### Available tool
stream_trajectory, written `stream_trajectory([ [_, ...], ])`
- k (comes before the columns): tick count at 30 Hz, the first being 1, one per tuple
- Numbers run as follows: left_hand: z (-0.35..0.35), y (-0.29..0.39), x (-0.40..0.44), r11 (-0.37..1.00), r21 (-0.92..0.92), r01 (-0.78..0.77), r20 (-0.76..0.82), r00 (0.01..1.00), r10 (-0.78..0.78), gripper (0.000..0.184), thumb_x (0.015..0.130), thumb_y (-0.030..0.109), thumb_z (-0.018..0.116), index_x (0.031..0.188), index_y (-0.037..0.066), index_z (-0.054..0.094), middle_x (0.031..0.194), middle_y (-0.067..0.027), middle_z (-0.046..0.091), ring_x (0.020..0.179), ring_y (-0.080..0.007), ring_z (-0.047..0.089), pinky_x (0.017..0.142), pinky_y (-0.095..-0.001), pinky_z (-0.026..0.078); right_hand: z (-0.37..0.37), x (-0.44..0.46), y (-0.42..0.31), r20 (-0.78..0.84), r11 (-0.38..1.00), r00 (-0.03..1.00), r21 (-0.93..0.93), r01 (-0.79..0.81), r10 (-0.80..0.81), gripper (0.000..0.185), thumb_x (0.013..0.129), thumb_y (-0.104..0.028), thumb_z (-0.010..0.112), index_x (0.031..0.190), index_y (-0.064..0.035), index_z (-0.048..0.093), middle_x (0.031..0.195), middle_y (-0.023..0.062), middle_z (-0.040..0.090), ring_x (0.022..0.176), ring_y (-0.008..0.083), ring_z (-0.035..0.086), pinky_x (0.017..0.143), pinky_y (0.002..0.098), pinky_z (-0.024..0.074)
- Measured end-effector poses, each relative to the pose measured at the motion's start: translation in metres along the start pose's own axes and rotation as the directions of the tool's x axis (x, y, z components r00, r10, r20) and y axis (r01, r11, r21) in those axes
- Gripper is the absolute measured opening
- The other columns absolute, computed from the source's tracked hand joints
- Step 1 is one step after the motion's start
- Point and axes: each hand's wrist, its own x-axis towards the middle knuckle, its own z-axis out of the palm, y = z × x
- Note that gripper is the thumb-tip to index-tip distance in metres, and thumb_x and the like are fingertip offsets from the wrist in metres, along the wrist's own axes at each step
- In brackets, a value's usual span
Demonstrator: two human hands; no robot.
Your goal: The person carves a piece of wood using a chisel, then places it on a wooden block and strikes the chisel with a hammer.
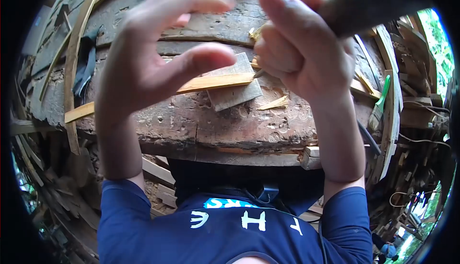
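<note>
My left hand is raised over the bench, slightly blurred, with thumb and fingers apart and nothing between them. Beneath it runs a narrow, light wooden strip, partly hidden by that hand. The strip crosses a small flat wooden block on the bench. My right hand is closed around a thick dark tool that reaches to the upper right; its kind cannot be made out. Below the right fist, a small pointed grey tip shows at the strip's right end.
The worn wooden bench has a rough, pitted top. A wood chip lies near the block. A green-handled brush is at the right, and a dark object at the left. Long strips and piled scraps surround the bench.
</note>
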Motion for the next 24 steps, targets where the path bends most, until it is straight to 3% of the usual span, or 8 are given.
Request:
stream_trajectory([
  [5,0.039,0.036,0.040,0.901,-0.318,-0.295,-0.316,0.929,0.192,0.076,0.091,0.069,0.060,0.129,0.002,0.058,0.119,-0.0126,0.061,0.113,-0.0278,0.061,0.100,-0.0465,0.049,-0.006,-0.007,0.031,-0.228,0.837,0.856,-0.429,0.339,-0.464,0.010,0.102,-0.011,0.062,0.101,-0.0028,0.066,0.087,0.0084,0.070,0.074,0.0129,0.067,0.065,0.0275,0.0542],
  [8,0.040,0.051,0.054,0.861,-0.418,-0.291,-0.289,0.941,0.178,0.069,0.094,0.066,0.059,0.119,0.002,0.059,0.105,-0.0098,0.061,0.101,-0.0251,0.062,0.094,-0.0443,0.051,-0.028,-0.005,0.039,0.323,0.211,0.647,-0.766,0.608,-0.691,0.029,0.092,0.002,0.068,0.121,0.0012,0.064,0.112,0.0100,0.072,0.098,0.0146,0.070,0.084,0.0281,0.0566],
  [9,0.041,0.054,0.057,0.850,-0.439,-0.293,-0.278,0.943,0.181,0.067,0.094,0.065,0.059,0.116,0.002,0.060,0.101,-0.0089,0.061,0.098,-0.0242,0.062,0.092,-0.0436,0.052,-0.022,-0.007,0.039,0.097,0.737,0.800,-0.336,0.586,-0.592,0.028,0.091,0.000,0.071,0.117,0.0022,0.064,0.103,0.0095,0.071,0.089,0.0140,0.070,0.075,0.0266,0.0563],
  [11,0.045,0.062,0.061,0.830,-0.465,-0.306,-0.278,0.941,0.191,0.064,0.096,0.063,0.058,0.110,0.001,0.061,0.091,-0.0071,0.061,0.090,-0.0224,0.063,0.088,-0.0421,0.053,-0.019,-0.009,0.025,0.119,0.945,0.939,-0.013,0.327,-0.323,0.034,0.088,-0.020,0.075,0.113,0.0021,0.065,0.099,0.0101,0.072,0.086,0.0173,0.070,0.073,0.0282,0.0563],
  [15,0.048,0.079,0.063,0.800,-0.539,-0.264,-0.370,0.927,0.056,0.060,0.099,0.060,0.057,0.098,0.001,0.064,0.073,-0.0034,0.061,0.074,-0.0188,0.065,0.080,-0.0391,0.055,-0.044,-0.032,-0.015,0.271,0.791,0.962,-0.594,0.149,0.021,0.062,0.080,-0.018,0.090,0.130,0.0000,0.058,0.117,0.0108,0.066,0.117,0.0205,0.064,0.101,0.0389,0.0528],
  [17,0.049,0.069,0.074,0.766,-0.486,-0.421,-0.301,0.904,0.305,0.044,0.105,0.045,0.053,0.094,0.003,0.061,0.070,-0.0023,0.058,0.068,-0.0154,0.061,0.070,-0.0356,0.056,-0.073,-0.041,-0.005,0.251,0.739,0.961,-0.624,0.253,-0.117,0.076,0.079,-0.026,0.091,0.141,-0.0027,0.055,0.132,0.0135,0.064,0.127,0.0217,0.060,0.110,0.0458,0.0480],
  [22,0.065,0.054,0.081,0.631,-0.577,-0.519,-0.312,0.854,0.416,0.023,0.109,0.022,0.049,0.095,0.005,0.056,0.065,0.0008,0.050,0.053,-0.0053,0.050,0.046,-0.0225,0.044,-0.099,-0.072,0.027,-0.018,0.055,0.998,-0.998,-0.021,0.064,0.049,0.085,-0.026,0.080,0.127,-0.0044,0.065,0.121,0.0161,0.064,0.115,0.0328,0.063,0.100,0.0435,0.0526],
  [24,0.064,0.052,0.080,0.666,-0.596,-0.449,-0.302,0.894,0.332,0.024,0.109,0.022,0.047,0.092,0.006,0.054,0.063,0.0026,0.049,0.049,-0.0042,0.045,0.043,-0.0229,0.039,-0.108,-0.074,0.045,-0.074,0.047,0.987,-0.996,-0.081,0.139,0.042,0.091,-0.020,0.075,0.130,-0.0078,0.062,0.123,0.0133,0.062,0.113,0.0318,0.061,0.099,0.0459,0.0504],
])
